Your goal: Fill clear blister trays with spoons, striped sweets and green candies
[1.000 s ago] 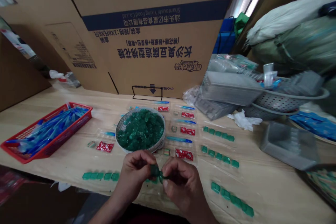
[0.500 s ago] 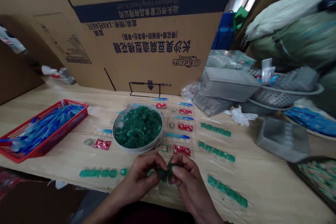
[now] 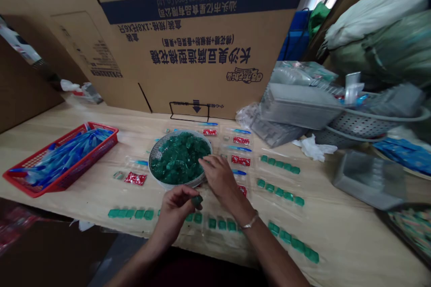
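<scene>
Far left: a red plastic basket point(image 3: 60, 159) on the counter point(image 3: 336, 237) holds blue plastic sticks point(image 3: 60, 161).

Front row: a line of green translucent blocks point(image 3: 129, 214) lies along the counter's near side, just beyond the left hand.

Left hand: the left hand point(image 3: 175, 213) is clenched around a single green block point(image 3: 197, 201), pinched between thumb and fingertips.

Held block: it sits at the hand's tip, just above the front row; it is short and squat, its long axis hard to tell, and it seems tilted up and to the right.

Centre: a round mesh-sided tray point(image 3: 155, 152) is heaped with green pieces point(image 3: 178, 159).

Right hand: the right hand point(image 3: 218, 178), a bangle point(image 3: 251, 222) at its wrist, is loosely open, its fingertips point(image 3: 202, 160) over the tray's near edge; any grasp is hidden.

Step in hand: it appears to be single green pieces being handled between the tray and the rows.

Right of centre: clear blister sheets point(image 3: 235, 150) carry red packets point(image 3: 240, 160) and blue sticks; two more green rows point(image 3: 279, 179) lie beyond.

Far right: grey plastic trays point(image 3: 368, 179) and a perforated basket point(image 3: 357, 126).
</scene>
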Available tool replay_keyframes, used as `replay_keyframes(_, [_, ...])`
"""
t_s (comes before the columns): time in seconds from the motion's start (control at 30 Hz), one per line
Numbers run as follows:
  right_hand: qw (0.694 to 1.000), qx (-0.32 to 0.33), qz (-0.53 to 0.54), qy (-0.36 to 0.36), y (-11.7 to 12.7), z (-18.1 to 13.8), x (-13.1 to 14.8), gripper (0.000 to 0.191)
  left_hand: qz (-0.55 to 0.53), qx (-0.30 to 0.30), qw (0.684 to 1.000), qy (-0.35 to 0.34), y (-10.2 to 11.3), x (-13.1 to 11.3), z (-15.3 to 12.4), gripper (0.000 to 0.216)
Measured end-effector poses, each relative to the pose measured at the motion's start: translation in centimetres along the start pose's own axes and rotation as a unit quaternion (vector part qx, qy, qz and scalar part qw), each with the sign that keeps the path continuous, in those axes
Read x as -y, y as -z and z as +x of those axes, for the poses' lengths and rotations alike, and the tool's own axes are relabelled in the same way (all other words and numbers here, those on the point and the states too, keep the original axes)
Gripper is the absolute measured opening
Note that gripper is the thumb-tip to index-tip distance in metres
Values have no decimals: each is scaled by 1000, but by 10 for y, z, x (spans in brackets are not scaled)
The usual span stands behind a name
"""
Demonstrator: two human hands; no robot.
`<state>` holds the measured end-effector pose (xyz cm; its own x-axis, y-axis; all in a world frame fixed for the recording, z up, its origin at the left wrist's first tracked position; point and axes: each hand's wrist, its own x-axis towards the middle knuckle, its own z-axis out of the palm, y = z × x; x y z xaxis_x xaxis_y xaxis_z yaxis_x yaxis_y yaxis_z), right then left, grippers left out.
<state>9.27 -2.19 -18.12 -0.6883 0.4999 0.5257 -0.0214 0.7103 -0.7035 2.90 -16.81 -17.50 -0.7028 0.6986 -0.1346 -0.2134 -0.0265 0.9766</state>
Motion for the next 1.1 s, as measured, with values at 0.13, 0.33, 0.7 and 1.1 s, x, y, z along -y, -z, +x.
replay_keyframes(0.13, [998, 53, 11, -9, -2, -14, 2, 29, -18, -39, 999, 13, -7, -1, 6, 27])
replay_keyframes(0.33, [958, 13, 237, -163, 50, -90, 23, 4, -57, 130, 982, 127, -37, 12, 1, 35])
replay_keyframes(0.7, [954, -168, -44, -244, 151, -202, 4, 9, 254, 515, 819, 5, -106, 34, -4, 26])
replay_keyframes(1.1, [956, 11, -199, -215, 186, -222, -38, 16, 478, 530, 676, -184, -128, 47, -6, 20])
